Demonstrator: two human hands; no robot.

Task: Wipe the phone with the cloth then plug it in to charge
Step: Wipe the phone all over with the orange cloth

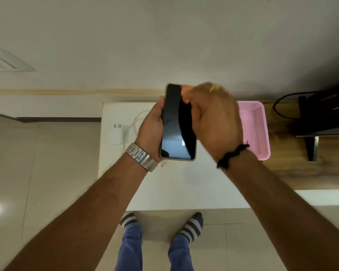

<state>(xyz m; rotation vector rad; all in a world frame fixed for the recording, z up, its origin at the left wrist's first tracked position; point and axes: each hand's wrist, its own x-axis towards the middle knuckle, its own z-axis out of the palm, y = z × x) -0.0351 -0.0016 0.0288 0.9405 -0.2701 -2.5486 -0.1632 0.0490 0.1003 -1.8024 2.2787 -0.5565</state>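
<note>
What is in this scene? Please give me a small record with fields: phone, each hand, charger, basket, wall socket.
phone: held up above the white table, screen dark
left hand: grips the phone's left edge
right hand: blurred, over the screen's right side; black cloth under it
charger: white, lying on the table, cable attached, unplugged
basket: pink, right of the hands
wall socket: upper left
</note>
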